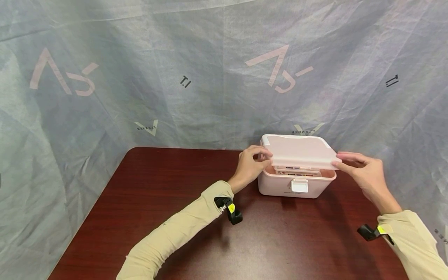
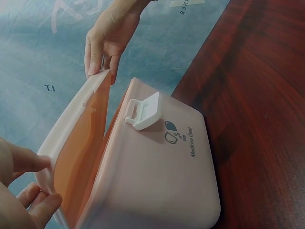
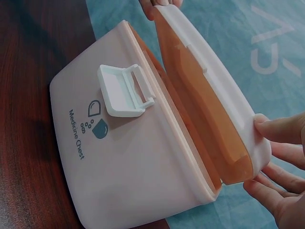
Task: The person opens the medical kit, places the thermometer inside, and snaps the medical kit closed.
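Note:
A pale pink medicine chest (image 1: 280,186) stands on the table with its lid (image 1: 297,149) raised partway. Its white front latch (image 1: 299,186) hangs unfastened, and "Medicine Chest" is printed below it in the wrist views. My left hand (image 1: 252,163) pinches the lid's front left corner between thumb and fingers. At the opposite corner my right hand (image 1: 364,173) pinches the lid the same way. Through the gap in the head view, boxes with printed labels (image 1: 297,172) show inside; most of the interior is hidden under the lid.
The dark red wooden table (image 1: 157,186) spreads to the left and front of the chest. Behind it hangs a grey printed cloth (image 1: 210,77), close to the chest's back. Both wrists carry black camera straps (image 1: 229,210).

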Action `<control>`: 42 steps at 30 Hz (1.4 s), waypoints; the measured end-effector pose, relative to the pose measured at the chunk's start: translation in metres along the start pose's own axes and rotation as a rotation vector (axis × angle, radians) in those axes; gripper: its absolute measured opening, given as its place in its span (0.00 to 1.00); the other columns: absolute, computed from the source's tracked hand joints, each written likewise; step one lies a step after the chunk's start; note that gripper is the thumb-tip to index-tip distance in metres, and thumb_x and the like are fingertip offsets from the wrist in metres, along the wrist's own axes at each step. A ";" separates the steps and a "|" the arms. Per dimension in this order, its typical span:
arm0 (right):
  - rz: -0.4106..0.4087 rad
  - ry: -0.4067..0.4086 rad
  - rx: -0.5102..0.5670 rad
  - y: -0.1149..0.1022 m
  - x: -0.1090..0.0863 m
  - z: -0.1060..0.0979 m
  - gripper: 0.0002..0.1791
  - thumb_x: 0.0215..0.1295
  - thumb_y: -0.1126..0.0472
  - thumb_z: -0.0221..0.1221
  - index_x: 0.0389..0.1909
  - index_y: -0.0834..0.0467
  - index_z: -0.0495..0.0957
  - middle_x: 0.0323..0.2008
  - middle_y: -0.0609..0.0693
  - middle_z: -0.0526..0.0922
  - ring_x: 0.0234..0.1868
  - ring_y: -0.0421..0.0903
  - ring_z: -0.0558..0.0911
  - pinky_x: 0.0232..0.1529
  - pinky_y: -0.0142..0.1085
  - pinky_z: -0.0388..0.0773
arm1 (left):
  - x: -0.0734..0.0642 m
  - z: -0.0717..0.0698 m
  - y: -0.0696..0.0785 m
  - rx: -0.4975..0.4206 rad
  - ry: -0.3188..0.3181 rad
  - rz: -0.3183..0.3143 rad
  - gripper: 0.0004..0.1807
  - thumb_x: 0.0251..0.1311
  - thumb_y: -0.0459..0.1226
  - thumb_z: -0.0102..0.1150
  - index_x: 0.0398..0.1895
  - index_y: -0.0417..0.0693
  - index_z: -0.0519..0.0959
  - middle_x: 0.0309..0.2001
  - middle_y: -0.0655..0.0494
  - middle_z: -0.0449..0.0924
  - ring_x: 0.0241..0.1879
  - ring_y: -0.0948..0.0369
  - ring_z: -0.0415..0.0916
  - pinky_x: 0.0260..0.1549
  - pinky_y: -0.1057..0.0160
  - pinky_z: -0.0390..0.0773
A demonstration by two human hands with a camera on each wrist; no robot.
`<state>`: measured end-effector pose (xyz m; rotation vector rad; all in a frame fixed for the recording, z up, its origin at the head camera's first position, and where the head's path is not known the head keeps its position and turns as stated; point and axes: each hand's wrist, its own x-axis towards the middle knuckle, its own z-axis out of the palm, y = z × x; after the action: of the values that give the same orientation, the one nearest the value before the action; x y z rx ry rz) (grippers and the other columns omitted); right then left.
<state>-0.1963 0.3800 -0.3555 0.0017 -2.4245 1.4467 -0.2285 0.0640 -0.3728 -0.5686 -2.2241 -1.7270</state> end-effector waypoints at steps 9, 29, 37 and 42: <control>-0.001 0.004 0.009 0.001 -0.001 0.002 0.26 0.51 0.60 0.71 0.50 0.67 0.78 0.36 0.32 0.84 0.40 0.28 0.79 0.35 0.19 0.73 | -0.002 0.001 -0.004 0.029 0.003 0.007 0.07 0.47 0.30 0.70 0.30 0.47 0.85 0.37 0.62 0.79 0.38 0.53 0.76 0.39 0.54 0.78; 0.002 -0.002 -0.013 0.008 -0.004 0.005 0.26 0.50 0.59 0.71 0.49 0.68 0.79 0.40 0.34 0.83 0.43 0.28 0.79 0.35 0.19 0.73 | -0.007 0.003 -0.007 -0.033 -0.003 -0.031 0.09 0.45 0.27 0.70 0.31 0.45 0.85 0.40 0.60 0.78 0.40 0.53 0.77 0.39 0.62 0.80; -0.022 0.007 -0.021 0.009 -0.006 0.006 0.25 0.49 0.60 0.72 0.47 0.67 0.80 0.40 0.36 0.83 0.42 0.29 0.79 0.34 0.19 0.73 | -0.009 0.003 -0.008 -0.031 -0.008 -0.029 0.09 0.46 0.27 0.70 0.32 0.44 0.85 0.41 0.58 0.78 0.39 0.54 0.77 0.39 0.66 0.80; -0.041 0.010 -0.024 0.010 -0.007 0.006 0.23 0.49 0.61 0.72 0.46 0.66 0.81 0.41 0.37 0.83 0.42 0.29 0.79 0.34 0.19 0.73 | -0.011 0.003 -0.008 -0.039 -0.005 -0.031 0.09 0.45 0.27 0.70 0.31 0.44 0.85 0.40 0.59 0.78 0.38 0.56 0.77 0.37 0.71 0.79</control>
<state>-0.1928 0.3781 -0.3683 0.0383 -2.4185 1.3970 -0.2227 0.0639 -0.3854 -0.5509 -2.2184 -1.7891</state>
